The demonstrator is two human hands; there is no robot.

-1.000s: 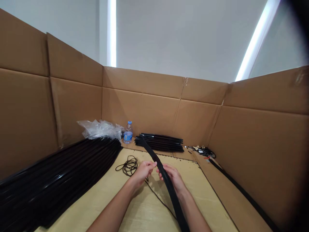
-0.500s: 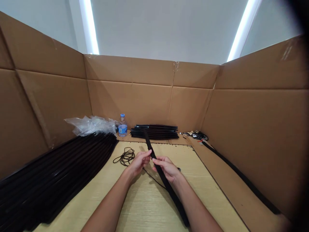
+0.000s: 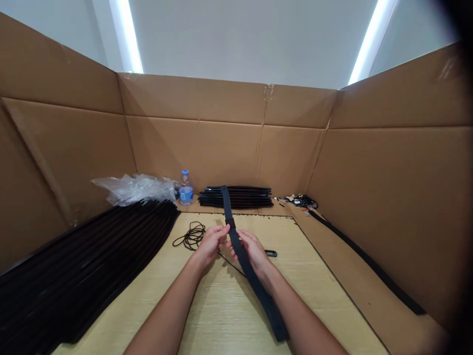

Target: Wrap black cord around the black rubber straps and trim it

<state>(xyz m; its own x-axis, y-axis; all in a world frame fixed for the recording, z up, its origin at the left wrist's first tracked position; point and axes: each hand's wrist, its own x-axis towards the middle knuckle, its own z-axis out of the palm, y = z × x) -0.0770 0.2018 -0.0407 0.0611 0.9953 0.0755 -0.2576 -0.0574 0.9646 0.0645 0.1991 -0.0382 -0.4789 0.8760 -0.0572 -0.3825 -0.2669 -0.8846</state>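
Observation:
A long dark strap (image 3: 253,278) runs from the back of the table down toward my right forearm, its flat face turned up. Around it, near its upper part, sits a small dark band (image 3: 230,223). My left hand (image 3: 213,241) pinches the strap's left edge just below the band. On the other side, my right hand (image 3: 253,249) holds the strap, with some fingers behind it. A coiled black cord (image 3: 190,236) lies left of my left hand, and a length of cord passes under the strap. A small dark oval ring (image 3: 271,253) rests beside my right hand.
Many black strips (image 3: 99,266) are piled on the left, beneath clear plastic bags (image 3: 138,190). A water bottle (image 3: 185,188) and a stack of black strips (image 3: 247,197) stand at the back. Tangled cords (image 3: 303,201) and one strip (image 3: 365,261) lie right. Cardboard walls (image 3: 199,148) surround the table.
The strap has turned from its narrow edge to its flat face, and the band on it now shows. The oval ring is more visible. The view has shifted slightly.

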